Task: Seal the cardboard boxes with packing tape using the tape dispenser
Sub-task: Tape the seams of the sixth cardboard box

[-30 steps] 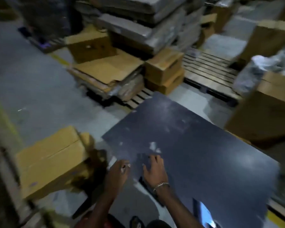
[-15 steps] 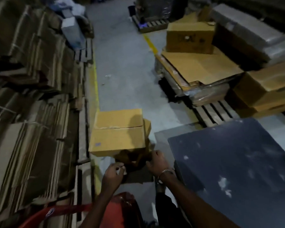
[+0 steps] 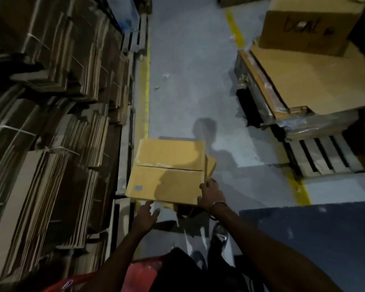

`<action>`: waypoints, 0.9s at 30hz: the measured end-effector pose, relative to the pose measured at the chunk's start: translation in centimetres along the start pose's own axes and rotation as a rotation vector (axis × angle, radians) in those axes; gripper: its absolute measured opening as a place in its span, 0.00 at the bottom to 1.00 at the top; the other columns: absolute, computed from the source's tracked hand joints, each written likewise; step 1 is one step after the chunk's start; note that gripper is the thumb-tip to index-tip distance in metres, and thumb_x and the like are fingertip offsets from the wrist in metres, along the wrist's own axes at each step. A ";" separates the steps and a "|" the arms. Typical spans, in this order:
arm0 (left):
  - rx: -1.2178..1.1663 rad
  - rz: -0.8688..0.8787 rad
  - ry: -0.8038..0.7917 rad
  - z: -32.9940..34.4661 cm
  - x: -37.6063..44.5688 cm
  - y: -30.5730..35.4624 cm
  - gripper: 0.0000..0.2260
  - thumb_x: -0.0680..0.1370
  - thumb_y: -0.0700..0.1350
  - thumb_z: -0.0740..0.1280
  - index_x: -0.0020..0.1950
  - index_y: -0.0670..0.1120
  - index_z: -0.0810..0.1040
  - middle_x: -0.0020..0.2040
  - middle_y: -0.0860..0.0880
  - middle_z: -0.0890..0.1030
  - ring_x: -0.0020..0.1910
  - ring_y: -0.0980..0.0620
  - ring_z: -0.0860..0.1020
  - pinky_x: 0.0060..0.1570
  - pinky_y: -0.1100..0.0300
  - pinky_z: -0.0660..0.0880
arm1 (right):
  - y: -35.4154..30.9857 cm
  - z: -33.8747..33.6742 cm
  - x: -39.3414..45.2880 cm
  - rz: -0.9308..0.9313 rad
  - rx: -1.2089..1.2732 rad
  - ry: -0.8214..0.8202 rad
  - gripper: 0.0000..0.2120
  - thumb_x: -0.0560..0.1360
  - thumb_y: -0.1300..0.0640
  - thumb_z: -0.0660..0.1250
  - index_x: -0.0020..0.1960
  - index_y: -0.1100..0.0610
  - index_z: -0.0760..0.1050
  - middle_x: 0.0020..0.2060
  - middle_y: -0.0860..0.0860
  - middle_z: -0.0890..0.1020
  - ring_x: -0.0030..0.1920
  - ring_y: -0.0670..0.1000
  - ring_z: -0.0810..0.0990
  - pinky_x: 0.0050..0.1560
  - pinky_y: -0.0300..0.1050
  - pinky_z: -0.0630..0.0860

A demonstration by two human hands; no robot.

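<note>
A yellow-brown cardboard box (image 3: 167, 171) stands on the grey floor ahead of me, its top flaps closed with an untaped seam across the middle. My right hand (image 3: 211, 193) grips the box's near right corner, a bracelet on the wrist. My left hand (image 3: 145, 213) reaches toward the near left edge with fingers stretched, just short of the box or barely touching it. No tape dispenser is in view.
Tall stacks of flattened cartons (image 3: 46, 127) line the left side. A yellow floor line (image 3: 142, 98) runs beside them. A pallet with cardboard sheets and a marked box (image 3: 308, 28) stands at right. A dark table (image 3: 325, 239) is at lower right. A red seat (image 3: 139, 277) lies below me.
My view swung left from the dark table to the box on the floor. Both hands left the table; the right one took the box's corner and the left one stretched toward it.
</note>
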State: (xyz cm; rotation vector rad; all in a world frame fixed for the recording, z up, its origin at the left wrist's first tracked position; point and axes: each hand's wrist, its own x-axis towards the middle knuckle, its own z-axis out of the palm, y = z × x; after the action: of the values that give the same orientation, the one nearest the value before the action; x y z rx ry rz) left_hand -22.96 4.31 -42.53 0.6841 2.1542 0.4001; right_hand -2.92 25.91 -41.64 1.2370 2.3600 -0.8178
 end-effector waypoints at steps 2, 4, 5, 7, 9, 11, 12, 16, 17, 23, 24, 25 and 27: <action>0.003 -0.027 -0.022 -1.0 1.7 0.8 0.30 0.85 0.55 0.65 0.83 0.43 0.62 0.77 0.38 0.71 0.74 0.39 0.72 0.66 0.50 0.72 | 0.1 0.2 2.3 0.029 -0.022 -0.038 0.24 0.79 0.47 0.65 0.72 0.54 0.68 0.76 0.60 0.62 0.77 0.63 0.60 0.67 0.59 0.73; 0.080 -0.018 -0.067 -2.3 4.2 0.8 0.31 0.86 0.56 0.65 0.84 0.44 0.60 0.78 0.39 0.70 0.74 0.40 0.72 0.66 0.49 0.72 | 0.2 0.4 4.8 0.055 -0.031 -0.073 0.25 0.79 0.48 0.65 0.73 0.55 0.67 0.76 0.60 0.62 0.76 0.62 0.61 0.67 0.58 0.73; 0.125 0.005 -0.086 -3.0 5.9 0.5 0.31 0.86 0.56 0.64 0.84 0.44 0.59 0.78 0.39 0.69 0.74 0.40 0.72 0.66 0.48 0.72 | 0.3 0.7 6.4 0.068 -0.028 -0.076 0.26 0.79 0.47 0.65 0.74 0.55 0.66 0.76 0.60 0.62 0.75 0.63 0.62 0.68 0.57 0.72; 0.195 0.035 -0.107 -4.4 9.9 -0.8 0.31 0.86 0.55 0.64 0.84 0.44 0.59 0.77 0.37 0.70 0.71 0.39 0.75 0.65 0.47 0.74 | 0.3 1.3 9.7 0.084 -0.001 -0.085 0.30 0.79 0.44 0.66 0.76 0.55 0.64 0.78 0.60 0.61 0.76 0.63 0.62 0.69 0.58 0.71; 0.236 0.023 -0.045 -5.8 14.7 -1.9 0.30 0.86 0.55 0.63 0.83 0.41 0.62 0.74 0.35 0.72 0.69 0.36 0.76 0.64 0.46 0.74 | -0.1 2.5 13.6 0.083 0.019 -0.138 0.40 0.77 0.34 0.67 0.80 0.53 0.60 0.79 0.61 0.59 0.78 0.64 0.59 0.73 0.61 0.68; 0.237 -0.063 0.033 -7.1 19.3 -3.1 0.28 0.86 0.56 0.62 0.81 0.40 0.66 0.70 0.33 0.74 0.66 0.33 0.77 0.62 0.44 0.75 | -0.4 4.2 16.8 0.101 0.055 -0.252 0.51 0.70 0.24 0.68 0.82 0.50 0.56 0.81 0.60 0.57 0.80 0.65 0.55 0.77 0.63 0.62; 0.220 -0.083 0.075 -7.5 22.0 -4.0 0.28 0.86 0.57 0.61 0.79 0.40 0.68 0.69 0.32 0.75 0.66 0.32 0.77 0.62 0.43 0.75 | -0.4 5.0 18.3 0.126 0.080 -0.272 0.56 0.66 0.21 0.68 0.83 0.49 0.54 0.81 0.60 0.56 0.81 0.65 0.53 0.78 0.64 0.60; 0.245 -0.100 0.094 -8.3 30.5 -7.1 0.41 0.79 0.70 0.60 0.84 0.44 0.62 0.76 0.30 0.68 0.75 0.31 0.68 0.70 0.36 0.71 | 0.1 7.6 22.7 0.251 0.181 -0.171 0.64 0.64 0.24 0.74 0.85 0.45 0.40 0.83 0.60 0.39 0.82 0.66 0.44 0.78 0.65 0.59; 0.269 -0.118 0.087 -8.4 31.7 -7.7 0.43 0.78 0.72 0.62 0.86 0.50 0.57 0.81 0.33 0.60 0.79 0.31 0.63 0.73 0.36 0.68 | 0.2 8.0 23.5 0.279 0.201 -0.141 0.66 0.63 0.25 0.75 0.84 0.43 0.36 0.82 0.59 0.36 0.82 0.66 0.42 0.78 0.66 0.59; 0.253 -0.107 -0.040 -7.6 35.6 -10.4 0.55 0.67 0.80 0.67 0.78 0.73 0.31 0.85 0.34 0.43 0.76 0.24 0.65 0.70 0.33 0.72 | 0.5 11.0 26.1 0.345 0.344 -0.030 0.70 0.59 0.27 0.79 0.81 0.36 0.31 0.83 0.62 0.42 0.79 0.69 0.59 0.73 0.65 0.69; 0.240 -0.106 -0.037 -7.4 35.8 -10.6 0.55 0.66 0.80 0.67 0.77 0.74 0.29 0.84 0.31 0.47 0.72 0.23 0.69 0.66 0.33 0.74 | 0.3 11.1 26.2 0.343 0.333 -0.008 0.71 0.58 0.27 0.80 0.81 0.36 0.32 0.82 0.63 0.45 0.77 0.70 0.62 0.72 0.65 0.71; 0.237 -0.100 -0.019 -7.3 35.6 -10.5 0.55 0.67 0.80 0.67 0.77 0.74 0.28 0.82 0.29 0.52 0.69 0.23 0.72 0.63 0.34 0.76 | 0.0 11.1 26.4 0.345 0.327 0.007 0.71 0.58 0.27 0.80 0.82 0.37 0.32 0.81 0.64 0.48 0.76 0.70 0.64 0.71 0.65 0.72; 0.243 -0.074 0.001 -7.0 35.1 -10.1 0.54 0.69 0.79 0.66 0.79 0.71 0.29 0.80 0.28 0.57 0.68 0.24 0.73 0.61 0.36 0.77 | -0.3 10.9 26.5 0.350 0.322 0.030 0.72 0.57 0.28 0.81 0.82 0.38 0.33 0.80 0.64 0.52 0.74 0.70 0.67 0.69 0.64 0.74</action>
State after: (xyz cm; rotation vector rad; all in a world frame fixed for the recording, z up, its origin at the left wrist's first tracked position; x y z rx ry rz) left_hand -49.90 16.82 -64.88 0.7350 2.2427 0.0987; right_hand -17.45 35.43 -64.41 1.7388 1.9965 -1.0884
